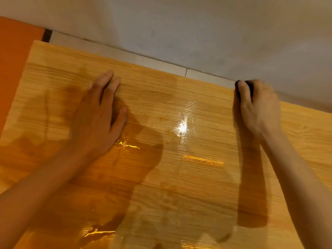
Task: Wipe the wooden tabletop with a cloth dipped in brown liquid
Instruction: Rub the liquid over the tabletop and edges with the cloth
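Right hand (258,108) has fingers curled tight round a small dark wad, presumably the cloth (245,87), only a sliver of it showing between thumb and knuckles; it sits right at the far edge of the wooden tabletop (197,177), likely so the wipe reaches the rim. Grip looks bunched rather than flat, probably to press liquid out while rubbing. Left hand (100,114) lies palm down, fingers together and slightly spread at the thumb, holding nothing, flat on the board; judged as bracing the panel so it does not slide. Surface is pale wood with fine grain running across; the near and middle areas are darker amber and glossy with wet sheen and bright light reflections, while the far left and right stretches look paler and duller, so likely not coated yet. Behind the board a pale ledge (125,56) and grey wall (197,29); an orange surface (16,51) lies at far left. No container of brown liquid in view.
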### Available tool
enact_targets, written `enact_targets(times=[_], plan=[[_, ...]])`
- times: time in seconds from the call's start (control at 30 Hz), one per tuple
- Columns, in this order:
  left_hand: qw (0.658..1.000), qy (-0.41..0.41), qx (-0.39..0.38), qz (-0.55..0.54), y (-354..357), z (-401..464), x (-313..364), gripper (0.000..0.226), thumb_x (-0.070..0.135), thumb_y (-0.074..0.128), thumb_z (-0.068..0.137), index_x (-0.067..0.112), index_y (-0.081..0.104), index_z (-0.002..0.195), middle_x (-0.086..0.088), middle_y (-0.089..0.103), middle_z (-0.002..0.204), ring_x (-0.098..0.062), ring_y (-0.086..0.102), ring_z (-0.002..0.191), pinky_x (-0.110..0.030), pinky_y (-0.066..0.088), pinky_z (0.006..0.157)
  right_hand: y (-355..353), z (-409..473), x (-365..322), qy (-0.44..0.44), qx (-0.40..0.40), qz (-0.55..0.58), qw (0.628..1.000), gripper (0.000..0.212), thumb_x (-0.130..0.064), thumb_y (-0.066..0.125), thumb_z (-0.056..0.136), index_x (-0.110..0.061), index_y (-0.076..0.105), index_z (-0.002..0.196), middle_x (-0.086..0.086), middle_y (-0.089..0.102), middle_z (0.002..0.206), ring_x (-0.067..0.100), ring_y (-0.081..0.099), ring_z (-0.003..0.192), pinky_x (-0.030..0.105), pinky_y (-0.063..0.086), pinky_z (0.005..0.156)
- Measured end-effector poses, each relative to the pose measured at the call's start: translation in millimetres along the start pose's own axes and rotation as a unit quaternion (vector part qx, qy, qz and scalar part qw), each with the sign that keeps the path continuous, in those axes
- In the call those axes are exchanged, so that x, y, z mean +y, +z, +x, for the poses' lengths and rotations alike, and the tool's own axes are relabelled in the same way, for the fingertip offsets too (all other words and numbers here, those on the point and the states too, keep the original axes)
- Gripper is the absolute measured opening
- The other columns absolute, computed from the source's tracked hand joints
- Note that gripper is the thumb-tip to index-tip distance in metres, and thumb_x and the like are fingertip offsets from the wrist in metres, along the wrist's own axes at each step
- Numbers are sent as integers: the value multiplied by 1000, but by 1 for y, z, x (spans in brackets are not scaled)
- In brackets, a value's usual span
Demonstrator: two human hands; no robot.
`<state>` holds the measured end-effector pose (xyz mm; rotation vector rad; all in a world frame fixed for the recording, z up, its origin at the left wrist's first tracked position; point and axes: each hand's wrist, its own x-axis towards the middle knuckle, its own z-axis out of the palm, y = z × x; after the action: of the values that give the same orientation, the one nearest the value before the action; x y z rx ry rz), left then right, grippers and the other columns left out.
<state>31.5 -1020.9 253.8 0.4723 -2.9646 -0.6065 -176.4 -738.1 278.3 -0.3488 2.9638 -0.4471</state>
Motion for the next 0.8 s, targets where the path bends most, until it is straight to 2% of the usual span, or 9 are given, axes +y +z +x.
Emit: enact_targets(times=[0.13,0.23,0.3,0.4,0.5,0.6,0.67,0.73,0.8], plan=[[1000,9,6,-3,-3,3,-2,62,37,39,101,3,33,152,-15,26,163,-31,25,151,-53,26,122,29,6,-88,-79,-5,-26,997,44,-44,32,103,-11,59,109,15,67,108,37,59,100,39,38,74],[1000,8,6,-6,-2,1,-2,61,36,41,101,3,34,152,-14,26,163,-30,25,151,-52,27,122,58,4,-163,-141,-33,-39,989,42,-45,27,104,-15,57,109,6,68,100,29,63,91,34,33,65],[1000,12,11,-8,-1,1,-3,60,35,43,102,3,35,152,-14,27,162,-30,26,151,-53,29,120,65,7,-190,-176,-57,-26,982,42,-46,27,104,-16,57,109,4,69,98,27,63,90,32,32,64],[1000,21,16,-13,0,1,-3,60,34,44,102,2,35,151,-15,28,161,-30,26,151,-54,31,119,56,15,-158,-164,-110,21,980,43,-51,33,101,-18,60,106,9,69,102,33,61,95,36,40,69],[1000,12,11,-10,0,0,-2,61,34,42,102,0,34,152,-16,27,162,-30,25,151,-53,29,120,22,16,-79,-87,-83,2,993,46,-54,37,97,-17,64,101,14,69,99,36,61,93,38,45,71],[1000,3,2,-5,0,1,-2,61,34,41,102,2,32,153,-15,25,163,-29,22,153,-46,20,126,-3,9,-40,14,-62,-3,998,43,-50,39,98,-17,66,93,19,67,90,39,60,88,34,36,65],[1000,4,2,-10,0,1,-3,62,33,43,101,2,31,153,-15,25,163,-29,21,153,-43,17,126,4,10,-56,34,-53,-25,998,48,-49,36,100,-12,66,95,23,67,92,42,60,90,35,36,66],[1000,4,7,-15,-1,1,-2,61,31,45,100,2,32,153,-16,27,162,-30,23,152,-44,18,126,25,11,-98,3,-41,-38,998,52,-49,33,101,-10,68,102,24,68,101,43,61,95,38,39,70],[1000,5,15,-17,-1,1,-1,61,29,46,100,1,34,152,-17,28,162,-31,24,152,-44,18,126,49,10,-153,-34,-55,-37,997,51,-47,31,102,-11,67,105,19,68,106,40,61,99,35,35,70]])
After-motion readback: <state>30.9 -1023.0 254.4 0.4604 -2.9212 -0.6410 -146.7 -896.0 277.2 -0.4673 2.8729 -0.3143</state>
